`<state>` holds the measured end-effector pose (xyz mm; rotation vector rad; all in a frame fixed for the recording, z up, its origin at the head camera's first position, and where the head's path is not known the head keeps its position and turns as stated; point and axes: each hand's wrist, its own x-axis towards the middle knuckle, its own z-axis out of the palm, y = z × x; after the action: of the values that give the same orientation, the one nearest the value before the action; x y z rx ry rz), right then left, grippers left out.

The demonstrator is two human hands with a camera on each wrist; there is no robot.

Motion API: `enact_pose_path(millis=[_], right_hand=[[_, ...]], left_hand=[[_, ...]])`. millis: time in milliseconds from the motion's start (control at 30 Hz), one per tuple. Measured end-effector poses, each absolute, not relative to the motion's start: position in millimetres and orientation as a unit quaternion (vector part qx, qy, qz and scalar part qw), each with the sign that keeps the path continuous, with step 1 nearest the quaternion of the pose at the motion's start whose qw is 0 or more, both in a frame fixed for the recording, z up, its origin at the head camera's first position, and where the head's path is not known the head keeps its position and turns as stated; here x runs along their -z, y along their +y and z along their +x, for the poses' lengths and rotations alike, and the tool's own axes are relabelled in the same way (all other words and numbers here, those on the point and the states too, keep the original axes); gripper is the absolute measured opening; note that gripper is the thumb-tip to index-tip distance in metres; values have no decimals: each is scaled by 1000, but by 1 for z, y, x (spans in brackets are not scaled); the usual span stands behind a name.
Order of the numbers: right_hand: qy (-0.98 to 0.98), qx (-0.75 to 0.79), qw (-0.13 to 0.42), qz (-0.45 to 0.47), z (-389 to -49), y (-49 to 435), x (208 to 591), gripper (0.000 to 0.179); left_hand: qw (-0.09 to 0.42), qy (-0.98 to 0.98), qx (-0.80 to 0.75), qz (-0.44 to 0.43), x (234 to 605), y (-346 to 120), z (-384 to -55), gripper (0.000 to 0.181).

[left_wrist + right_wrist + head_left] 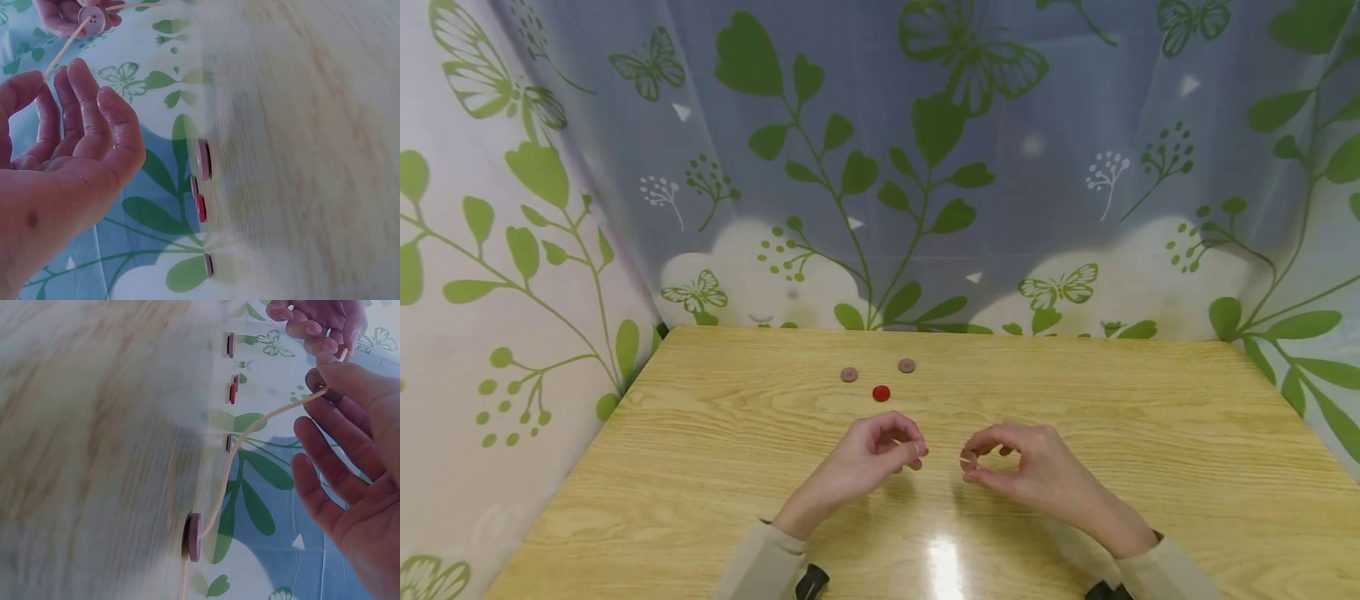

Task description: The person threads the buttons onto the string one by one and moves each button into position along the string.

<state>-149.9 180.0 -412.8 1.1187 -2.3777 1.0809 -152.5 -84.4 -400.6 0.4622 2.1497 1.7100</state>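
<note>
My left hand (880,454) pinches a thin pale cord (65,49) between thumb and index finger, the other fingers loosely bent. To its right, my right hand (1030,467) pinches a brown button (967,460) by its edge, above the table. The cord passes through this button (92,20) and runs on to my left fingertips. From its other side the cord (262,422) hangs in a curve down to a second brown button (194,537), threaded on it at the table surface. That second button cannot be made out in the head view.
Beyond my hands, a red button (882,393) lies on the wooden table (700,467), with one brown button (848,375) behind it on the left and another brown button (907,366) on the right. A leaf-patterned curtain (865,167) hangs behind the table's far edge.
</note>
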Motion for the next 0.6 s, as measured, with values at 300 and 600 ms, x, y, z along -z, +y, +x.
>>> enact_pose_path(millis=[300,600], right_hand=[[-835,-378,130,379,-148,186,415,26],[-849,-378,95,357,-145,189,414,20]], left_hand=[[182,757,-605,166,402,-85,-153,17],[179,759,-604,164,403,-84,-153,17]])
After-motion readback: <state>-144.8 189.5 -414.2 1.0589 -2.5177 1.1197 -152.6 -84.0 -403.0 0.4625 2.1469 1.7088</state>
